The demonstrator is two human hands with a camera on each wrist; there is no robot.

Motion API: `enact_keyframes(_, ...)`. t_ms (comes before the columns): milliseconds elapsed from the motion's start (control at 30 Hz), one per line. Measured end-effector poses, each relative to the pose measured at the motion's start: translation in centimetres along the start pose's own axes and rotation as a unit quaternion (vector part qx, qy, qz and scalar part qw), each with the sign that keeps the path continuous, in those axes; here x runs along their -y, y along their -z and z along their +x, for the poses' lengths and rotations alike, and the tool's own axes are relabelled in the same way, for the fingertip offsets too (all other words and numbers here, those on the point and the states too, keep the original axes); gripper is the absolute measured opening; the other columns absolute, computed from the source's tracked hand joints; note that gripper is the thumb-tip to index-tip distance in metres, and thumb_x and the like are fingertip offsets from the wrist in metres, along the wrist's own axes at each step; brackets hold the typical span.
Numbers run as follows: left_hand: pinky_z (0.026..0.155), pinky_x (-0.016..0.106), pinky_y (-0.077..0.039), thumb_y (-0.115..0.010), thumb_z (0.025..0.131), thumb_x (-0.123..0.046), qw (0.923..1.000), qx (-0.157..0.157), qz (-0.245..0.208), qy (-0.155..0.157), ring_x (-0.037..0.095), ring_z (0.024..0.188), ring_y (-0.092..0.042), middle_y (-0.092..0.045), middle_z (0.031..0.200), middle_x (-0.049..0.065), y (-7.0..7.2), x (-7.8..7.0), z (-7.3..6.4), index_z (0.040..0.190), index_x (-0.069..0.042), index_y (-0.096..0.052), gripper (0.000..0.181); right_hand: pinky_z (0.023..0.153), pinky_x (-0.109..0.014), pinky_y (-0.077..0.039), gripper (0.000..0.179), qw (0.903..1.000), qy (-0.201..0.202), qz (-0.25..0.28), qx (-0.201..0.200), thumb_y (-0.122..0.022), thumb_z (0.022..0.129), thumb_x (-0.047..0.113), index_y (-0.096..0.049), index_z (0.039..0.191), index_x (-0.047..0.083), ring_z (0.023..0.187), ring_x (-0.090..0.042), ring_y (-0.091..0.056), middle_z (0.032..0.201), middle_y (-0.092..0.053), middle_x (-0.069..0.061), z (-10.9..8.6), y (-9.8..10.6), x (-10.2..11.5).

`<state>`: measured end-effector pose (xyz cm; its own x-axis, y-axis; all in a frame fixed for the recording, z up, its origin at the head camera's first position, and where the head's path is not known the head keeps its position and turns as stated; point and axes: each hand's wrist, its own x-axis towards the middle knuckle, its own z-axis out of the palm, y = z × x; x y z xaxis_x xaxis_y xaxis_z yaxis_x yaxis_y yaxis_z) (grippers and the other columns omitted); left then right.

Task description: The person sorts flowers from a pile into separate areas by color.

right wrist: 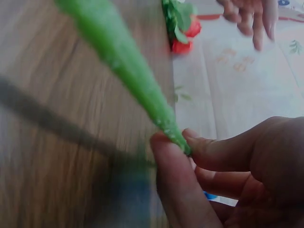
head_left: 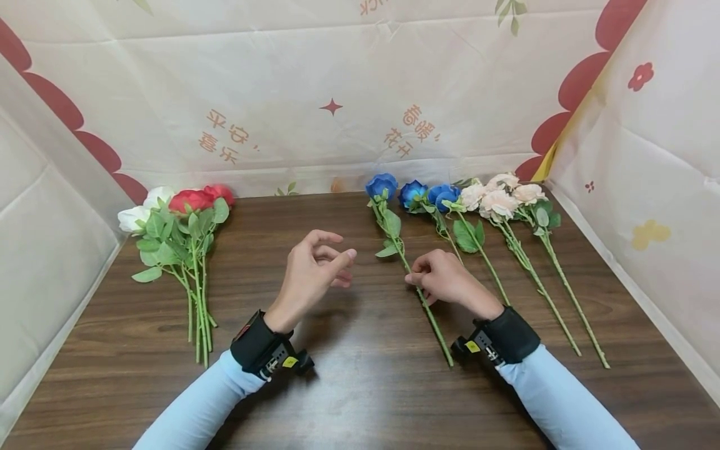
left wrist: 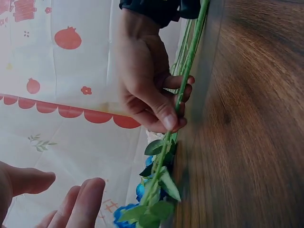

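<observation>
Two white ruffled artificial blooms (head_left: 135, 219) and two red ones (head_left: 191, 200) lie bunched at the far left of the dark brown wood-grain counter (head_left: 315, 406), their green leaves (head_left: 167, 253) crowded beneath the heads and their thin green stems (head_left: 197, 294) crossing toward the near edge.

Next comes the person's left hand (head_left: 309, 275), raised above the counter well apart from the bunch. Its grip is loosely parted, thumb away from the bent fingers. A black wrist strap (head_left: 247, 342) meets a light blue sleeve (head_left: 197, 406) below it.

Right of the middle slants a long-stemmed blue artificial flower (head_left: 392, 225), its bloom near the far edge, leaves partway down, and its bare stem end toward the near side. The right hand (head_left: 450, 278) has its grip clamped on that stem below the leaves, pinched between thumb and fingertips, as both wrist views also show. The right wrist view shows the stem's shadow on the counter.

Beyond the right hand lie two more blue artificial flowers (head_left: 444, 196), the farther right one with broad green leaves. Their blooms sit just beside a cluster of pale pink artificial blossoms (head_left: 498, 204), whose stems slant toward the near right. A white printed cloth (head_left: 675, 150) stands along the right side.
</observation>
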<state>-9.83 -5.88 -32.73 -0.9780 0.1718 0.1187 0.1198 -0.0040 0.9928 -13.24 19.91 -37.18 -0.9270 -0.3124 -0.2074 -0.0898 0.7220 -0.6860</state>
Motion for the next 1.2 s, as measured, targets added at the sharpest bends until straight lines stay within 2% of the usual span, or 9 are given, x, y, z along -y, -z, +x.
enact_keyframes(367, 0.057, 0.040, -0.057, -0.071, 0.086, -0.020, 0.9999, 0.005, 0.008, -0.013, 0.038, 0.067, -0.065, -0.067, 0.082, 0.013, 0.3, 2.5, 1.0, 0.116, -0.003, -0.053, 0.039, 0.052, -0.031, -0.054, 0.018, 0.9981, -0.044, -0.042, -0.007, -0.063, 0.092, 0.021, -0.069, 0.087, 0.005, 0.057, -0.019, -0.061, 0.075, -0.063, -0.007, 0.1, 2.0, -1.9)
enact_keyframes(567, 0.056, 0.042, -0.057, -0.071, 0.086, -0.021, 0.9997, 0.004, 0.017, -0.016, 0.036, 0.066, -0.065, -0.067, 0.081, 0.012, 0.4, 2.6, 1.0, 0.114, -0.005, -0.054, 0.037, 0.050, -0.030, -0.049, 0.016, 0.9947, -0.063, -0.079, -0.019, -0.064, 0.092, 0.023, -0.069, 0.090, 0.008, 0.054, -0.019, -0.058, 0.071, -0.062, -0.007, 0.0, 2.8, -2.6)
enact_keyframes(833, 0.058, 0.044, -0.056, -0.070, 0.087, -0.020, 0.9992, 0.009, 0.036, -0.017, 0.033, 0.065, -0.066, -0.067, 0.081, 0.011, 0.5, 2.7, 0.9, 0.114, -0.006, -0.055, 0.034, 0.051, -0.031, -0.054, 0.016, 0.9941, -0.080, -0.071, -0.022, -0.066, 0.090, 0.020, -0.064, 0.087, 0.004, 0.057, -0.018, -0.062, 0.083, -0.064, -0.009, 0.0, 3.3, -2.9)
enact_keyframes(1200, 0.058, 0.043, -0.056, -0.068, 0.088, -0.017, 0.9992, 0.011, 0.037, -0.012, 0.039, 0.068, -0.065, -0.067, 0.081, 0.011, 0.4, 2.8, 0.9, 0.114, -0.005, -0.055, 0.032, 0.048, -0.030, -0.053, 0.018, 0.9931, -0.072, -0.088, -0.028, -0.067, 0.089, 0.022, -0.064, 0.085, 0.005, 0.055, -0.019, -0.061, 0.073, -0.062, -0.008, 0.0, 3.0, -2.7)
